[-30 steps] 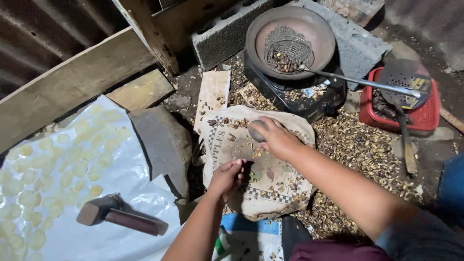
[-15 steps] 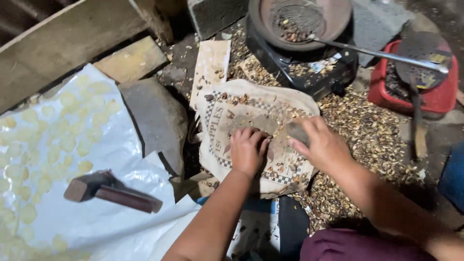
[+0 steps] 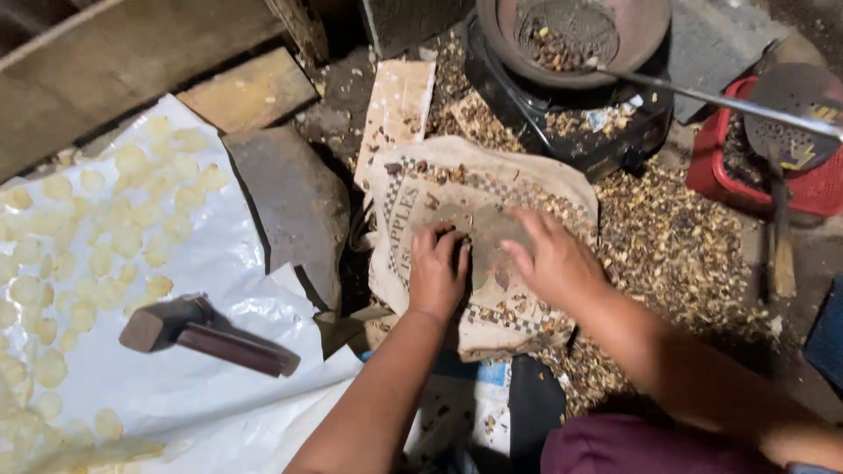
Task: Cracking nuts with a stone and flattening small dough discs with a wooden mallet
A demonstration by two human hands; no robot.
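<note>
My left hand (image 3: 436,270) rests palm down on a printed paper-covered mound (image 3: 413,197), fingers curled over a small pile of dark nut bits (image 3: 482,235). My right hand (image 3: 553,259) lies just right of it, fingers spread and touching the same pile. Neither hand clearly holds anything. Broken shells (image 3: 676,246) cover the ground to the right of the paper.
A hammer (image 3: 206,332) lies on a white plastic sheet (image 3: 211,263) strewn with several pale flattened discs (image 3: 132,197). A flat grey stone (image 3: 294,202) sits beside it. Behind are a round pan (image 3: 654,26) on a dark stove (image 3: 571,132), a long-handled skimmer (image 3: 795,114) and a red basket (image 3: 808,189).
Both hands have drawn together at the middle of the paper; the right one came down from its upper edge. The view has shifted closer and lower.
</note>
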